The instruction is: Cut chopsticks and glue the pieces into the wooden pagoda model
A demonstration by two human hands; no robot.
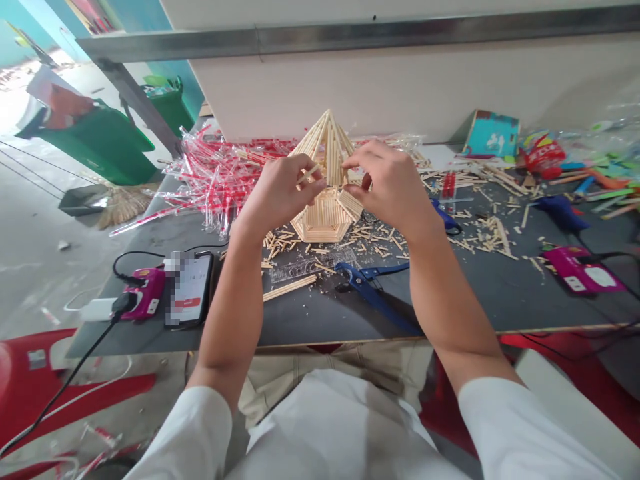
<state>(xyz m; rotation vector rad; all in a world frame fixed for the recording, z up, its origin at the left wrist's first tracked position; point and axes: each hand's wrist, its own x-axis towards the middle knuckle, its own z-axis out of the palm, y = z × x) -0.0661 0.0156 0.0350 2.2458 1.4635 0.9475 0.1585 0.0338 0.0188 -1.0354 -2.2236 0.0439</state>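
Note:
A small model built of pale wooden sticks stands upright on the dark table, with a pointed roof (pixel 327 137) above a many-sided base (pixel 323 223). My left hand (pixel 285 190) is at the model's left side, its thumb and fingers closed round a short wooden stick (pixel 307 174). On the right side, my right hand (pixel 387 183) has its thumb and index finger bent close to the model. Whatever lies between those fingertips is too small to make out. A small panel of sticks (pixel 350 204) leans by the base under my right hand.
Blue cutters (pixel 373 293), loose sticks (pixel 290 288) and a clear ruler (pixel 313 265) lie in front. A phone (pixel 190 290) and pink power strip (pixel 145 293) are left. Red-and-clear wrappers (pixel 220 173) pile behind; another pink strip (pixel 583 270) sits right.

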